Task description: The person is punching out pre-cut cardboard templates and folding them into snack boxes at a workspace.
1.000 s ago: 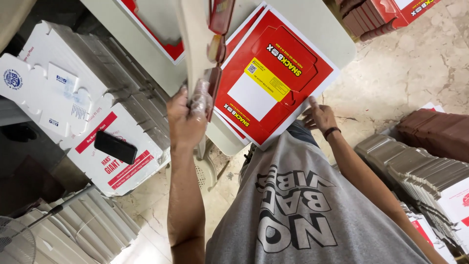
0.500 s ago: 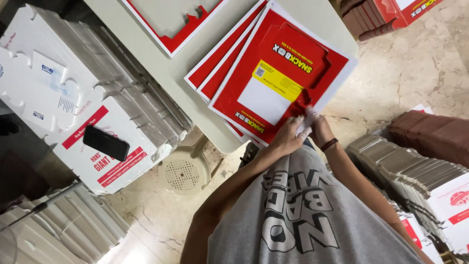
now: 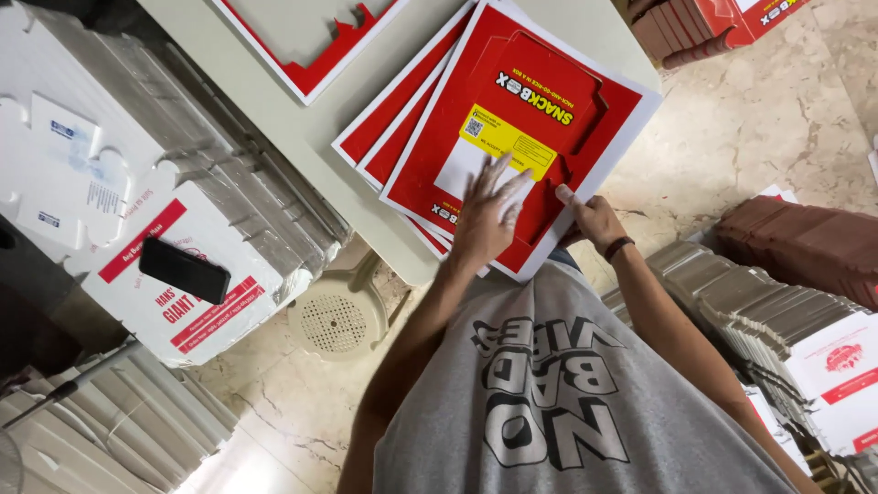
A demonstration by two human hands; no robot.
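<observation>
Two hands on top red cardboard sheet

Landmark: table (image 3: 274, 123), pale, running diagonally across the upper part of the view.

Stack of flat red cardboard sheets (image 3: 416, 137) lies at the table's near edge, fanned slightly, corners overhanging. Top sheet (image 3: 585, 119) is red with a white border, a yellow label and a white panel in its middle.

Left hand (image 3: 485, 215) is spread flat, palm down, fingers apart, pressing on the top sheet over the white panel; it grips nothing. Right hand (image 3: 593, 218) is at the sheet's near edge, just off the table's corner, fingers curled with the thumb on top, pinching the edge. Dark band on that wrist (image 3: 619, 248).

Another red-edged sheet (image 3: 302, 41) lies further along the table, partly cut off by the frame.

Beside the table, on the left-hand side: piles of white flat boxes (image 3: 183, 265), a black phone (image 3: 184, 270) lying on the top one. Below the table's edge, a cream round fan (image 3: 334, 320) on the marble floor (image 3: 750, 137). On the other side of the table, grey and brown stacks of cardboard (image 3: 796, 247).
</observation>
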